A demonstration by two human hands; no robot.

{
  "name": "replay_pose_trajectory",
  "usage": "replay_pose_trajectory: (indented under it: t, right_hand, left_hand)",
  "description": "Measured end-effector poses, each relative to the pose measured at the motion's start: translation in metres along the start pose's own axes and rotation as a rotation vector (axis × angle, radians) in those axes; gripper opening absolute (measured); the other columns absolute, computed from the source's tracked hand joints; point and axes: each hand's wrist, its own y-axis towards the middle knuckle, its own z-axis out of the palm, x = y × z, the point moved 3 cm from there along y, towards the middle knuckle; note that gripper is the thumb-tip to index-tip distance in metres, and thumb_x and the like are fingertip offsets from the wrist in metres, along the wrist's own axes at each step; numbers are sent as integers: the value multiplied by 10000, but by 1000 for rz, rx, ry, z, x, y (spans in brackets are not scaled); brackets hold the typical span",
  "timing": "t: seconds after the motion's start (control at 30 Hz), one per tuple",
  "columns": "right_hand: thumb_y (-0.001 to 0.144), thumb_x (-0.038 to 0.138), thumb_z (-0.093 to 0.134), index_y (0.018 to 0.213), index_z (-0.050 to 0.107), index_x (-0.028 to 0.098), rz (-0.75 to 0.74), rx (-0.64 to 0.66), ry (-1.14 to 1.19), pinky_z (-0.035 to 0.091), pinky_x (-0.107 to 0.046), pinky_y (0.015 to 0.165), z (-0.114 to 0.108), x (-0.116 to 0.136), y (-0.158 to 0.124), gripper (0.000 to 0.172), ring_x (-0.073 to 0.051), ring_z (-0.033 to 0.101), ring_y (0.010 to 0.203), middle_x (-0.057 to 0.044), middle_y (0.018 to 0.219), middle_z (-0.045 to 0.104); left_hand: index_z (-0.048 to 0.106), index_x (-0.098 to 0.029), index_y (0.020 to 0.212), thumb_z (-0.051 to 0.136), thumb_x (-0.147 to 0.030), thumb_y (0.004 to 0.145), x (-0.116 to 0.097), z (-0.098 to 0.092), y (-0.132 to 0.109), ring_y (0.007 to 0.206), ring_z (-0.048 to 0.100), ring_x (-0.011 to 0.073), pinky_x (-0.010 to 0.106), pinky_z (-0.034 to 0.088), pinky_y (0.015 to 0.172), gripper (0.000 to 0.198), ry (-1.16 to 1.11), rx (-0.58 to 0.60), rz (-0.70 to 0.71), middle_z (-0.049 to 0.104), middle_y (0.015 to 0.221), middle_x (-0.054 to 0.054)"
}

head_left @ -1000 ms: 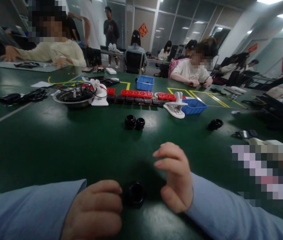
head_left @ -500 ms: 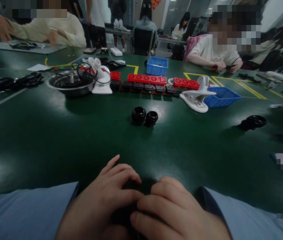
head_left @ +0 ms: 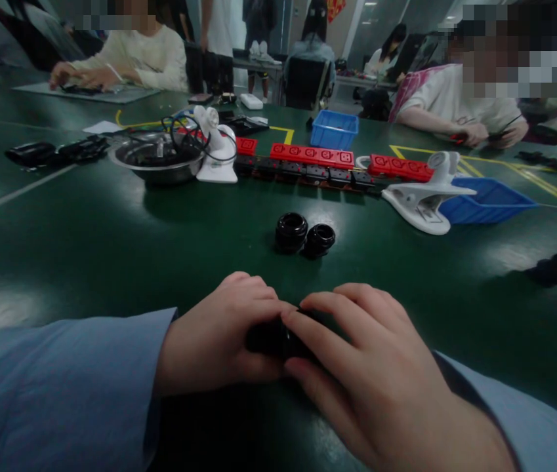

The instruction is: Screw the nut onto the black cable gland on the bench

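Observation:
Between my two hands, low over the green table, is a black cylindrical fitting [head_left: 268, 337], mostly covered by fingers. My left hand [head_left: 224, 331] is closed around its left end. My right hand [head_left: 367, 357] grips the other end between thumb and bent fingers, and the fingertips of both hands meet over it. Just beyond the hands, two black ring-shaped fittings with open tops stand side by side: a larger one [head_left: 291, 233] on the left and a smaller one [head_left: 320, 240] on the right.
Across the table runs a row of red socket strips [head_left: 312, 155] with black modules before it. A steel bowl [head_left: 155, 174] of black parts stands left, beside a white clip stand [head_left: 218, 157]. Another white clip [head_left: 430, 196] and a blue bin [head_left: 489, 200] stand right. Co-workers sit opposite.
Both hands have moved up and forward, and the black fitting now shows between them. My left fingers have curled in. The view has shifted, so the table's things appear farther right.

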Motion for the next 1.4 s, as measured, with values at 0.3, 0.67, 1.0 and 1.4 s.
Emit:
replay_pose_trajectory:
  t: [0.3,0.67,1.0,1.4]
  right_hand:
    - [863,277,531,1078,585,133,88,-11,161,394,-324,680,1,-3,-10,264,-191,490,802,-72,922,580]
    - [846,185,477,1040,612,114,31,11,157,445,-342,709,-1,3,-8,246,-201,512,831,-77,930,601]
    - [913,186,337,1003,641,102,-158,-6,-80,412,-347,653,4,16,-8,328,-202,518,777,-87,943,639]
    - [942,214,399,886,629,200,-422,166,-71,340,-305,560,5,16,-15,237,-153,452,650,-11,827,618]
  left_hand:
    - [618,-192,830,765,-296,619,-3,-1,0,729,503,148,277,332,690,278,-3,28,17,582,731,-33]
    - [602,-216,860,673,-342,730,0,1,-2,762,491,145,282,332,727,194,-27,62,87,576,786,-33]
    - [601,-214,891,598,-385,783,0,3,-2,740,483,153,288,335,705,202,18,39,120,568,765,-15]
    - [610,-250,979,641,-330,745,-2,3,-2,755,488,155,279,338,708,249,-3,100,105,576,766,-21]
